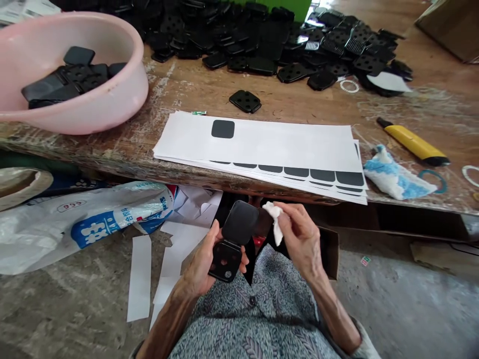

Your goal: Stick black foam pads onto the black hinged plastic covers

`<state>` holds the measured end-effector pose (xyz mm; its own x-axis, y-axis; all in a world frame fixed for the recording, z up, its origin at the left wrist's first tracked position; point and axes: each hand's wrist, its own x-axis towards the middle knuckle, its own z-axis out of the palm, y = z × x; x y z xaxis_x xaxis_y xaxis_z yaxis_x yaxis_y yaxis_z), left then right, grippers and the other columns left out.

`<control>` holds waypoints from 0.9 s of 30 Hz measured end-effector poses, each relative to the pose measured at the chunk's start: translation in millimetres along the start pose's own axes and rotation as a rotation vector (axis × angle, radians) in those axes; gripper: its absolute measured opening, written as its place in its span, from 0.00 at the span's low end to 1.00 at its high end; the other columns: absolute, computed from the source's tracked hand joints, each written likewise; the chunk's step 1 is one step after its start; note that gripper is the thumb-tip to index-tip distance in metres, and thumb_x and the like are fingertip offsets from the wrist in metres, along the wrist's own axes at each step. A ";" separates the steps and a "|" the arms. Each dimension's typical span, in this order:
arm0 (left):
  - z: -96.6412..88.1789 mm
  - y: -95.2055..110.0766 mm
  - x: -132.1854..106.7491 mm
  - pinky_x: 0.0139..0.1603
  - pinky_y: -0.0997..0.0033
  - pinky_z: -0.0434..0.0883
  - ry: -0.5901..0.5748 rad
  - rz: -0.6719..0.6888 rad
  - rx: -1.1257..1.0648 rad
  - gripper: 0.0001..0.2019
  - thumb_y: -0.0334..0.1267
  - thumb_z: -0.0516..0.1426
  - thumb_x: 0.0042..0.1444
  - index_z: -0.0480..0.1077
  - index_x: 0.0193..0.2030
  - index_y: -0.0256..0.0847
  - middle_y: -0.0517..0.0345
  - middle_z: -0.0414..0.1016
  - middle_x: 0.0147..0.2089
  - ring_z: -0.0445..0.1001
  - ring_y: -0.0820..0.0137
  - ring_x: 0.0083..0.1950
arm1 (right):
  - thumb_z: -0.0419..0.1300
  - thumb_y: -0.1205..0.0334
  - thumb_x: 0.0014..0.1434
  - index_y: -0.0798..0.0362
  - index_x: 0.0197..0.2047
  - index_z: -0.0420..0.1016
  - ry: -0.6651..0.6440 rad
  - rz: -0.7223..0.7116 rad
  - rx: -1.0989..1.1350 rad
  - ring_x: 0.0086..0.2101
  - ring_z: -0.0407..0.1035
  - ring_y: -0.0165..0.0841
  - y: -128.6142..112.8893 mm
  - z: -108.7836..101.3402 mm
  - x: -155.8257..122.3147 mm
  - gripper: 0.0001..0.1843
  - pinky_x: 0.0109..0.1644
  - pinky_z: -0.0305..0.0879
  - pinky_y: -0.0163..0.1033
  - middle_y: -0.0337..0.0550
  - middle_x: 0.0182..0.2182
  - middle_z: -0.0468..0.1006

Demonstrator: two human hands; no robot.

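My left hand (205, 262) is closed round a black hinged case (241, 222), which is unfolded. Its upper half is a smooth dark panel, and the lower half has several round holes. In my right hand (301, 237) a crumpled white cloth (276, 224) is pinched between thumb and fingers, just right of the case and apart from it. Beyond the hands, a stack of white sheets (292, 142) with dark rounded-square stickers lies along the table's near edge. One sticker (223, 129) is left on the top sheet.
A pink basin (130, 94) with several black cases stands at the left. Black cases (258, 45) are heaped at the back; a single one (245, 101) lies nearer. To the right are a yellow-handled cutter (415, 143) and a blue-and-white cloth bundle (398, 174). A plastic bag (48, 229) hangs low left.
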<state>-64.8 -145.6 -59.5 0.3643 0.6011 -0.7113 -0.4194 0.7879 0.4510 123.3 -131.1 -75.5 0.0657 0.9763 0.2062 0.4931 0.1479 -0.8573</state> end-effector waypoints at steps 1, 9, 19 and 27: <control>1.1 -0.7 0.5 0.26 0.72 0.68 0.032 0.010 -0.008 0.29 0.62 0.50 0.57 0.75 0.32 0.34 0.49 0.77 0.25 0.75 0.66 0.24 | 0.55 0.64 0.64 0.47 0.51 0.75 -0.045 -0.090 -0.032 0.35 0.68 0.32 -9.2 4.7 -2.3 0.14 0.34 0.67 0.37 0.43 0.39 0.72; 4.7 4.4 -11.7 0.25 0.75 0.66 -0.072 0.004 0.083 0.31 0.60 0.47 0.59 0.74 0.28 0.30 0.46 0.75 0.23 0.72 0.70 0.21 | 0.55 0.66 0.64 0.51 0.47 0.77 -0.010 -0.241 -0.120 0.35 0.68 0.32 1.2 10.5 21.1 0.12 0.36 0.69 0.38 0.45 0.37 0.70; 10.9 11.7 -8.3 0.24 0.71 0.66 -0.028 0.093 0.254 0.29 0.63 0.50 0.56 0.75 0.30 0.37 0.49 0.76 0.23 0.72 0.66 0.21 | 0.55 0.62 0.64 0.46 0.48 0.76 -0.106 -0.379 -0.218 0.37 0.65 0.36 -37.5 20.5 16.9 0.12 0.41 0.67 0.44 0.46 0.41 0.71; 12.1 54.2 -6.9 0.26 0.67 0.68 -0.366 0.038 0.154 0.28 0.58 0.56 0.53 0.76 0.46 0.33 0.43 0.79 0.30 0.75 0.61 0.28 | 0.50 0.59 0.66 0.53 0.40 0.72 -0.056 0.031 0.031 0.27 0.66 0.30 -25.4 1.5 35.0 0.12 0.31 0.62 0.35 0.38 0.28 0.73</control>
<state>-79.9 -105.4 -23.7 0.6347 0.6161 -0.4664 -0.3184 0.7584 0.5687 111.8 -100.5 -47.1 0.0312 0.9877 0.1530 0.4639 0.1213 -0.8775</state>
